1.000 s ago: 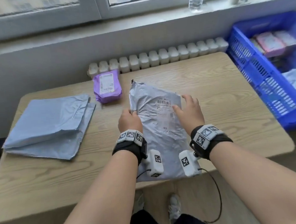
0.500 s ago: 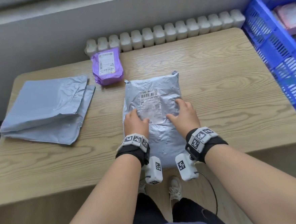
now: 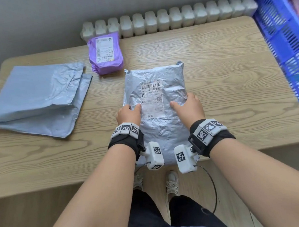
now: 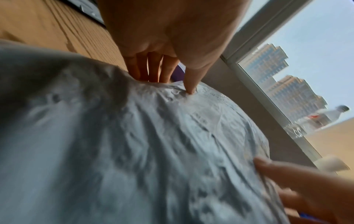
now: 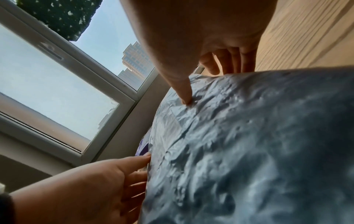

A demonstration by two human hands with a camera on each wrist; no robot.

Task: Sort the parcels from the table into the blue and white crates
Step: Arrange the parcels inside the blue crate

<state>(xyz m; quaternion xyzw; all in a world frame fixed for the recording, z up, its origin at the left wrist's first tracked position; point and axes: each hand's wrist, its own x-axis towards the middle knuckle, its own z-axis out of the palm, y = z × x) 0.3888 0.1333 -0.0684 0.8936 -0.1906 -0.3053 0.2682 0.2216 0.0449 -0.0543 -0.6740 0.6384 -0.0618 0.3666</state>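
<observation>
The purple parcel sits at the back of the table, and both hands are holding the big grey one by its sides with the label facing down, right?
Not quite: the head view shows the grey parcel label up, barcode visible. The rest holds: left hand and right hand grip its sides, and the purple parcel sits at the back.

A grey parcel [image 3: 157, 102] is gripped at its sides by the left hand [image 3: 127, 115] and right hand [image 3: 189, 108]. It is laid label-up on the surface [image 3: 221, 69]. A purple parcel [image 3: 105, 54] is seen nearby.
</observation>
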